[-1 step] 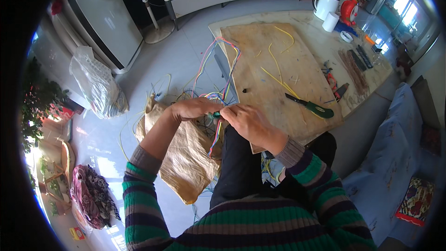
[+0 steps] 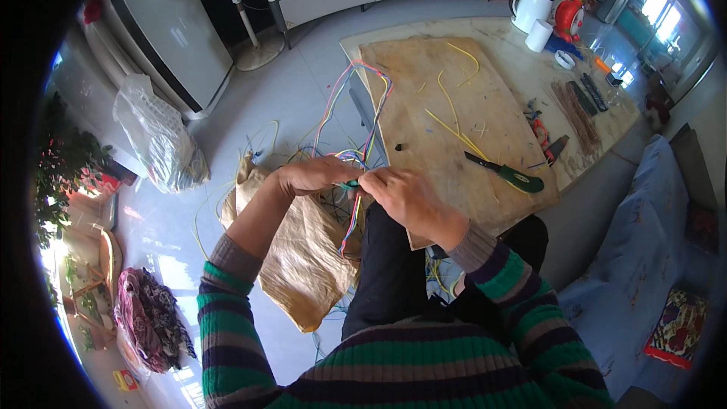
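Note:
My left hand [image 2: 319, 176] and my right hand [image 2: 403, 197] meet above my lap, fingers closed on a bundle of thin coloured wires [image 2: 391, 89]. The bundle is red, blue, yellow and white; it loops up over the edge of a wooden board [image 2: 413, 68] and hangs below my hands. A small green piece [image 2: 351, 184] shows between my fingertips, its kind hidden by them. On the board, to the right of my hands, lies a knife with a dark green handle [image 2: 522, 179]. Loose yellow wires [image 2: 452, 132] lie beyond it.
The board rests on a pale table [image 2: 606, 129] holding a white kettle [image 2: 531, 7], red-handled pliers [image 2: 541, 133] and brown strips [image 2: 575, 117]. A tan sack [image 2: 291, 257] and tangled wires lie on the floor at left. A blue-covered sofa [image 2: 621, 257] stands right.
My hands stay on the wires with only a very slight shift; the left wrist sits a touch higher. Nothing else has visibly moved.

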Demonstrator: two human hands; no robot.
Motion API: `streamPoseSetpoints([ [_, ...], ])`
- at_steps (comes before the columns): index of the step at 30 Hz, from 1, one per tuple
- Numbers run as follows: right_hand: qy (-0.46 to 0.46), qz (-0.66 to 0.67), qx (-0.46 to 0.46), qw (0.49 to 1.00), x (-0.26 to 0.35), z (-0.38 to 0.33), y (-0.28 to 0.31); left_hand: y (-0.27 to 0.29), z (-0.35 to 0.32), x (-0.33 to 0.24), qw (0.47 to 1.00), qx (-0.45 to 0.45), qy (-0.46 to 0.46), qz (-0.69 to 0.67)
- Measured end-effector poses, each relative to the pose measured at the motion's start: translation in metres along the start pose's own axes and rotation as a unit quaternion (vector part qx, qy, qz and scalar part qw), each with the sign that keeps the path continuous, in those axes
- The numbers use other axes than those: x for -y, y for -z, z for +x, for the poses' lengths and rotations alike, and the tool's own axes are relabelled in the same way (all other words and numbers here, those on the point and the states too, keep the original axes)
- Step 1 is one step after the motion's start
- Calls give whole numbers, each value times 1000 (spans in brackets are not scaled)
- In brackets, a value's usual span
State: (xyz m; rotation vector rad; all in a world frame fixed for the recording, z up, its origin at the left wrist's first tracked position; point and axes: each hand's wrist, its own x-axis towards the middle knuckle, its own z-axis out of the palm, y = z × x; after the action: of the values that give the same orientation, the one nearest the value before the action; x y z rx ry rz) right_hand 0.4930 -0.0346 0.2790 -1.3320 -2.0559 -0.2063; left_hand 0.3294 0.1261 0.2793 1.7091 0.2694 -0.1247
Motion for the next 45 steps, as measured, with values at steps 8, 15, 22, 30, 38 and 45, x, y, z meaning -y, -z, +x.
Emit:
streamPoseSetpoints([
  [8,-61,25,-64,996,-17,-2,6,-19,12,-9,978,-192,15,-78],
  [15,-104,19,-44,993,-17,-2,4,-63,8,-26,819,-457,-102,332],
  [22,-163,23,-31,986,-18,12,-2,-94,15,-13,685,-580,-209,387],
  [30,-192,66,-105,973,-5,28,-15,-114,57,9,584,-707,-218,333],
  [38,-258,145,-80,952,-25,20,-6,-113,13,-6,751,-576,-180,267],
  [45,-254,169,-81,949,-17,22,-11,-45,3,-30,750,-481,-205,404],
])
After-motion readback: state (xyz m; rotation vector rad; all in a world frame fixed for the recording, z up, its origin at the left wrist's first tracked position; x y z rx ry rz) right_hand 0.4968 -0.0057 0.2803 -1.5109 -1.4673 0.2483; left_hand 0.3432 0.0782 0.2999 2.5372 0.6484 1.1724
